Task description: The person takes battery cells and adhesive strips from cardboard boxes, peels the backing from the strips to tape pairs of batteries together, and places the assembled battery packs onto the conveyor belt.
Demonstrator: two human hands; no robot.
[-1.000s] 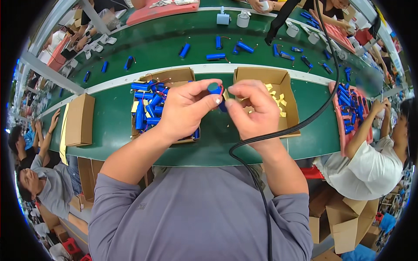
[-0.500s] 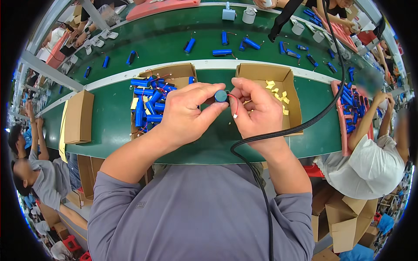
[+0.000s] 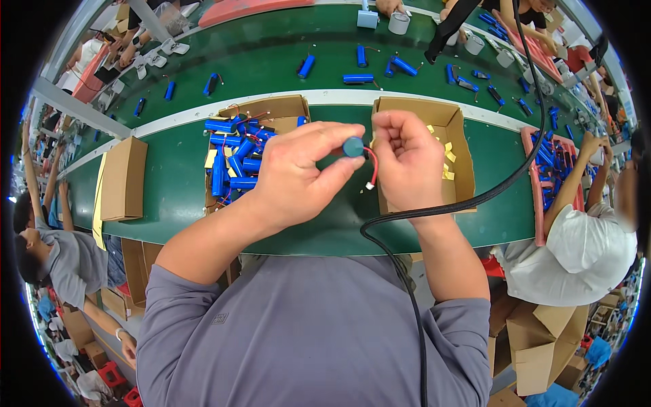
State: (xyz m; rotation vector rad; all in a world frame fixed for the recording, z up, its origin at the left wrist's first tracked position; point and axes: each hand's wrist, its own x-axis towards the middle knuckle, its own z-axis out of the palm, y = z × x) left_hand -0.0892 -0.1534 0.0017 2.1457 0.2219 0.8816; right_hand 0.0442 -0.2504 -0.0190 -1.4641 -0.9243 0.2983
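My left hand (image 3: 298, 173) grips a blue cylindrical cell (image 3: 352, 146) end-on between thumb and fingers. A red and black lead with a small white plug (image 3: 371, 184) hangs from the cell. My right hand (image 3: 407, 163) is closed beside the cell, its fingertips pinching at the lead near the cell's end. Both hands hover over the green bench (image 3: 176, 197), between an open cardboard box of several blue cells (image 3: 234, 159) on the left and a cardboard box of yellow slips (image 3: 447, 156) on the right.
A black cable (image 3: 434, 210) loops across the bench and down over my grey shirt. Loose blue cells lie on the green conveyor (image 3: 271, 54) behind. A closed cardboard box (image 3: 123, 178) sits left. A person in white (image 3: 583, 251) works at a red tray (image 3: 553, 163) on the right.
The cell has turned end-on toward the camera in my left hand, and the lead with its white plug now hangs free below my right fingers. Both hands stayed above the boxes.
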